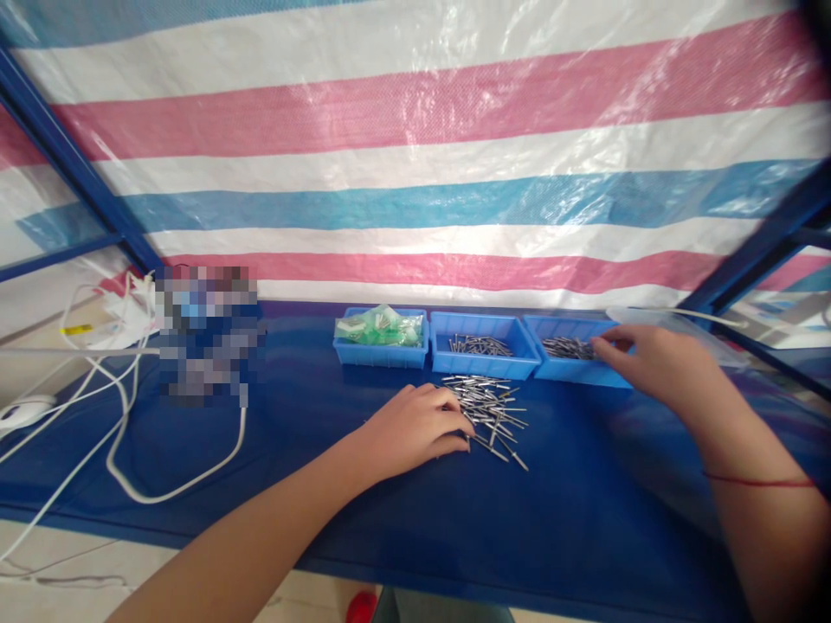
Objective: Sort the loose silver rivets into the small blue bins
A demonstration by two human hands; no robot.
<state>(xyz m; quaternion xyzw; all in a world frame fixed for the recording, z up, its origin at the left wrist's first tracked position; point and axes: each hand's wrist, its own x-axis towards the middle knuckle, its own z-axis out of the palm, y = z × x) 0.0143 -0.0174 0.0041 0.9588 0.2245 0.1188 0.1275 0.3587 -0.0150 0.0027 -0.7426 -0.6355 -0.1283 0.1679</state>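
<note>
A loose pile of thin silver blind rivets (490,407) lies on the blue tabletop. Over its left edge rests my left hand (421,428), fingers curled, with the thumb and index finger drawn together at the end of a rivet. My right hand (649,359) reaches over the right blue bin (584,372), which contains more rivets (568,348). Its thumb and index finger are closed near those rivets; whatever lies between the fingertips is hidden. The middle blue bin (486,363) also holds rivets (480,345).
A left blue bin (380,356) contains a green plastic bag (383,327). White cables (123,433) and a pixelated patch occupy the table's left side. Behind stands a striped plastic sheet (421,208) between blue frame posts (84,173). Clear plastic (701,333) lies behind my right hand.
</note>
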